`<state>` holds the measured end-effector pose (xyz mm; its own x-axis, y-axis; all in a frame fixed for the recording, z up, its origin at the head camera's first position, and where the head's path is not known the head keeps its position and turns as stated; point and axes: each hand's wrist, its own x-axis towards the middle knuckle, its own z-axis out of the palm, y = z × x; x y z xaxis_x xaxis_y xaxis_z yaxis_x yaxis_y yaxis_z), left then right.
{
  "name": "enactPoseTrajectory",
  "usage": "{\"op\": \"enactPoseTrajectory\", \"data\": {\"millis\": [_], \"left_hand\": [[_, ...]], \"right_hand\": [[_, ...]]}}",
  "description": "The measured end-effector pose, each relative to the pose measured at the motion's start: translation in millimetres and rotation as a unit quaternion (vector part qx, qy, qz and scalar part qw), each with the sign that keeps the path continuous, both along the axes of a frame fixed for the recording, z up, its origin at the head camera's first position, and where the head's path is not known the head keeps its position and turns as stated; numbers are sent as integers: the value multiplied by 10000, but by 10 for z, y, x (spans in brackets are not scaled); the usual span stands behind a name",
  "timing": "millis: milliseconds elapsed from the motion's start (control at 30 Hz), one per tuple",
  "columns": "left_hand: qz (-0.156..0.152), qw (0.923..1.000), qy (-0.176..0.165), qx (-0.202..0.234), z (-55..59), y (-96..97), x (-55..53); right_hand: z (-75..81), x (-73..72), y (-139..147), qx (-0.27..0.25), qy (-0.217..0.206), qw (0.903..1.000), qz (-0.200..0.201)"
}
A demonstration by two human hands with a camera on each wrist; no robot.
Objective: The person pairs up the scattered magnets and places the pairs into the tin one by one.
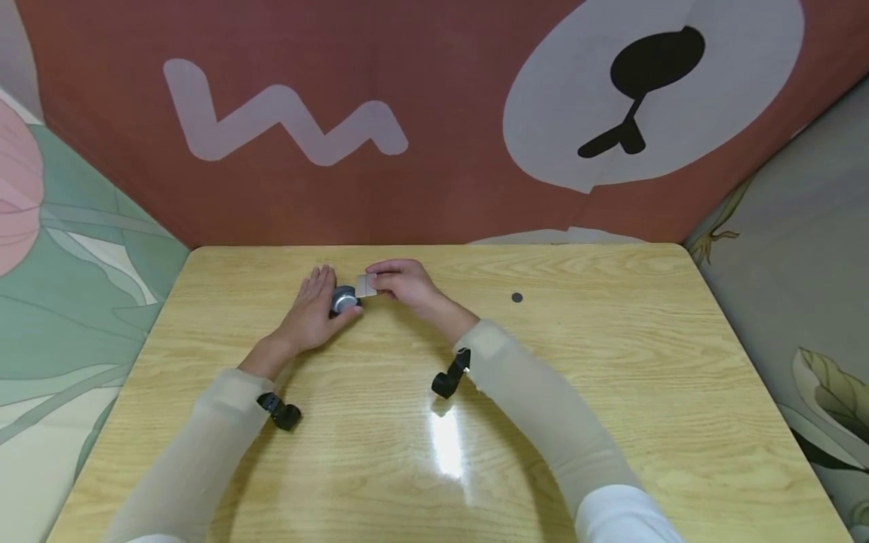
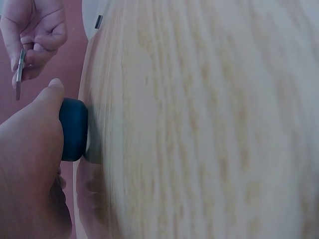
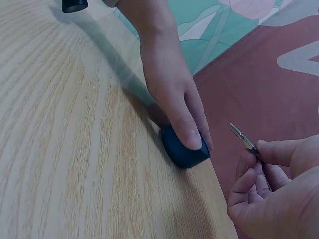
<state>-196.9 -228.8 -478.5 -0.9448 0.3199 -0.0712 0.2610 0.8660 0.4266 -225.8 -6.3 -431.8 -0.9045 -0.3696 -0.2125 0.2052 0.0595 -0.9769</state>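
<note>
A small dark blue round container (image 1: pixel 345 300) with a silvery top stands on the table, left of the middle near the far edge. My left hand (image 1: pixel 308 320) holds it, thumb along the near side and fingers behind. In the right wrist view the thumb lies against the blue wall of the container (image 3: pixel 182 154). My right hand (image 1: pixel 407 288) pinches a small flat squarish piece (image 1: pixel 365 286), pale with a line across its middle, beside the container. Seen edge-on in the right wrist view, the flat piece (image 3: pixel 242 137) is thin and metallic-looking. Its kind I cannot tell.
A small dark disc (image 1: pixel 517 297) lies to the right on the wooden table (image 1: pixel 380 467). Behind the table hangs a reddish-brown printed cloth (image 1: pixel 448 188), and patterned cloths flank both sides. A black camera (image 1: pixel 448 381) sticks out from the right wrist.
</note>
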Motion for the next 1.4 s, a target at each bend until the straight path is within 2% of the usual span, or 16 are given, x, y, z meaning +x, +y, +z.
{"op": "enactPoseTrajectory", "data": {"millis": [300,767,1033,1233,1400], "left_hand": [[48,10000,-35,-74,9,-8,9],[26,10000,-12,-29,-1,-13,38],[24,10000,-35,-10,-13,-31,36],[-6,10000,-33,11,-29,-30,29],[-8,10000,-18,18,-36,-35,24]], "right_hand": [[-28,-2,-162,-28,-41,10000,9],[-49,-11,-256,5,-239,9997,1],[-77,-4,-375,372,50,9993,58],[-80,-12,-420,408,-43,9991,-97],[-70,-6,-457,726,110,9973,-81]]}}
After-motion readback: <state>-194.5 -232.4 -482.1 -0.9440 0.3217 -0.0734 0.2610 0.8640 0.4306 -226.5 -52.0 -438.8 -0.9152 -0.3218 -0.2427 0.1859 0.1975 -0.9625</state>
